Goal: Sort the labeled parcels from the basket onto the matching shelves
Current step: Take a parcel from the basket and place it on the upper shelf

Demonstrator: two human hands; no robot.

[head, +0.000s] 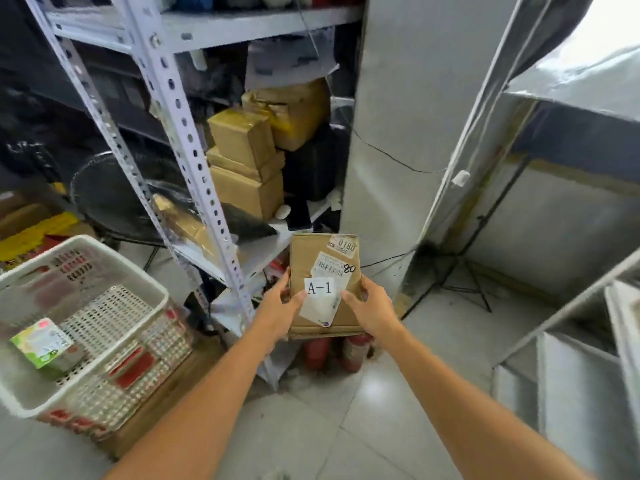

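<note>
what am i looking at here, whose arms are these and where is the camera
There is no machine here. The two bare arms belong to a person, and the single camera is worn on that person's head, looking forward and down. Its wide lens is why straight lines look bent.

The left hand and right hand hold a cardboard parcel between them, one on each side, thumbs on the front. A white label on it reads A-1.

At the left stands a white plastic basket with one green and white box in it. Ahead is a metal shelf rack with brown boxes stacked on one shelf. On the floor below the parcel stand red canisters.
</note>
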